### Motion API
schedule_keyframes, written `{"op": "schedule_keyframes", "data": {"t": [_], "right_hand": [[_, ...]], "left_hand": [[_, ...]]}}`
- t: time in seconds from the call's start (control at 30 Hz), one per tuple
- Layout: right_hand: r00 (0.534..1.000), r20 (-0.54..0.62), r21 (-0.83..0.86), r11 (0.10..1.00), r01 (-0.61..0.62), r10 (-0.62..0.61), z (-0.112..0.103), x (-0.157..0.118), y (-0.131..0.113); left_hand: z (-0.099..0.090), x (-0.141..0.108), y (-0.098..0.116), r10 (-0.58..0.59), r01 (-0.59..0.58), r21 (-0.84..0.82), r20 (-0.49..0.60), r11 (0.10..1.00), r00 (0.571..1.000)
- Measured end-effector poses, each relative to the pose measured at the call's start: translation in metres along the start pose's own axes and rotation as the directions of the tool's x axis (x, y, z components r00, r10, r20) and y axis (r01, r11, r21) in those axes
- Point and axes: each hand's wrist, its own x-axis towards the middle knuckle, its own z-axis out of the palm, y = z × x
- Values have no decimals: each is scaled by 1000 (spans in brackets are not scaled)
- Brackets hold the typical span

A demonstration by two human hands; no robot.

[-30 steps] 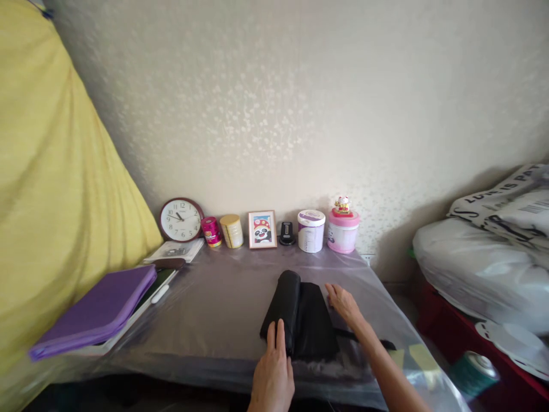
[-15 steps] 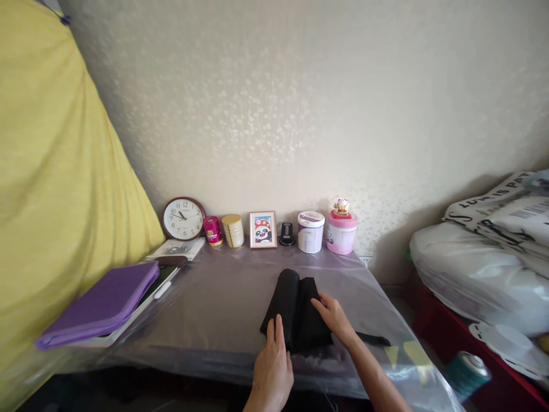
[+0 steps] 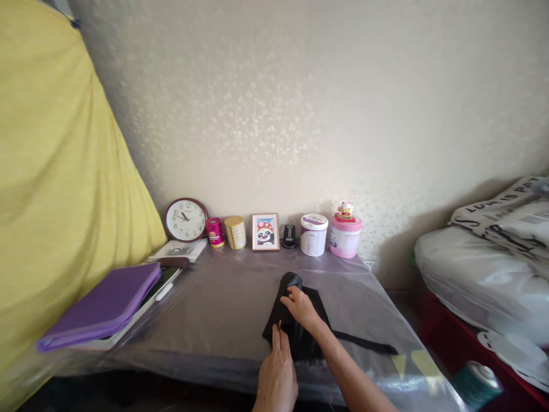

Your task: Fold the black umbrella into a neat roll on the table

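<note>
A folded black cloth item [image 3: 277, 303] lies on the plastic-covered table [image 3: 223, 309], close to the front edge. From its right side a thin black strap [image 3: 364, 341] trails across the table. My left hand [image 3: 278, 372] rests on the near edge of the cloth, fingers stretched out flat. Across the middle reaches my right hand [image 3: 301, 306], its fingers curled and gripping the cloth toward its far end. The hand hides part of the fold, and I cannot tell exactly what kind of cloth article it is.
Along the wall stand a clock [image 3: 186, 220], a pink can [image 3: 215, 233], a yellow-lidded can [image 3: 235, 233], a panda picture frame [image 3: 265, 232], a black object [image 3: 289, 236] and two tubs. A purple folder [image 3: 100, 303] lies left. At right are stuffed bags [image 3: 480, 269] and a green can [image 3: 477, 383].
My right hand has moved left from the cloth's right flap to its far middle and curled its fingers. The right flap looks folded inward, and more strap shows. My left hand stays near the front edge.
</note>
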Motion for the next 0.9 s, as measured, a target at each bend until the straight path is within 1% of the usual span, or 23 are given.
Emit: {"op": "schedule_keyframes", "data": {"t": [0.1, 0.17, 0.27, 0.37, 0.43, 0.5, 0.6, 0.7, 0.8, 0.9], "right_hand": [[999, 42, -79, 997, 25, -22, 0, -1, -7], [996, 78, -86, 995, 56, -49, -1, -2, -11], [992, 102, -25, 997, 72, -69, -3, -4, -16], [981, 178, 95, 994, 61, -78, -3, -4, -15], [967, 236, 181, 982, 51, -94, -1, -4, -13], [957, 265, 243, 969, 52, -118, 1, -3, -9], [949, 275, 274, 959, 74, -153, 4, -2, -4], [940, 289, 269, 958, 102, -181, 5, -4, -4], [936, 276, 214, 964, 160, -217, 1, -10, -8], [922, 214, 168, 942, 291, -323, -5, -22, -11]], "left_hand": [[1, 0, -3, 3, -4, -20, -31, 1000, 1000], [2, -2, -6, -1, 0, -34, -51, 999, 999], [5, -7, -9, -41, 36, -58, -79, 998, 996], [6, -12, -10, -46, 41, -59, -96, 997, 994], [4, -13, -10, -14, 12, -38, -72, 999, 997], [0, -12, -9, 11, -11, -13, -18, 1000, 1000], [-8, -8, -9, 45, -46, 14, 48, 999, 998], [-12, -1, -11, 87, -87, -4, 85, 996, 993], [-9, 5, -12, 47, -43, -34, 104, 998, 993], [1, 11, -13, -32, 35, -24, 114, 999, 993]]}}
